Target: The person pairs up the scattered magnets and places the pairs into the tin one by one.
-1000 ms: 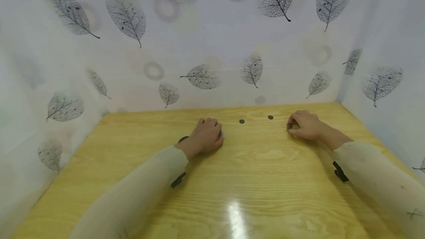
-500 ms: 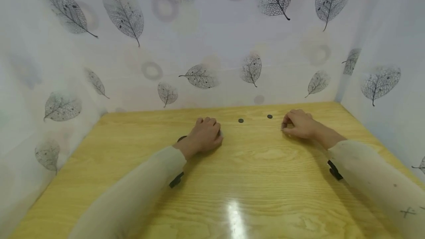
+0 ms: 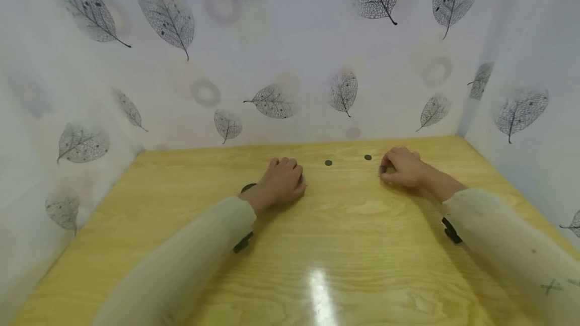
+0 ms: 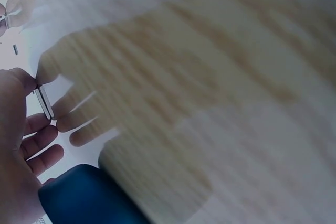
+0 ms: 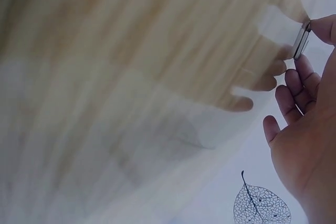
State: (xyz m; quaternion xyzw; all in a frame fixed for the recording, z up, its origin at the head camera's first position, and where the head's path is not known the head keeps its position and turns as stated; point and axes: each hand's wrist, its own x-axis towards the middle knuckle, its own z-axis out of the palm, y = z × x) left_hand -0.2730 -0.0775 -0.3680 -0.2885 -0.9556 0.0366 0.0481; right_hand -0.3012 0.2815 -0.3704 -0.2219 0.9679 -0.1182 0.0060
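My left hand (image 3: 282, 182) is near the middle of the table's far part, its back turned up. Between thumb and index finger it pinches a thin silver-edged coin (image 4: 43, 102), seen edge-on close to the glossy surface; the fingers hide most of it in the head view. Further right, my right hand (image 3: 403, 167) pinches a similar coin (image 5: 301, 40) by its edge, thumb on one side and index finger on the other. Two dark round coins lie flat between the hands: the left one (image 3: 328, 163), and the right one (image 3: 368, 157) just beyond the right fingertips.
The table (image 3: 344, 245) has a shiny wood-grain top that mirrors the hands. A leaf-patterned curtain (image 3: 308, 54) borders its back and both sides. Dark devices sit under both wrists, such as the right wrist camera (image 3: 451, 230).
My right hand has slid a little to the left with its coin, nearer the right coin on the table. The left hand and the two lying coins have stayed in place.
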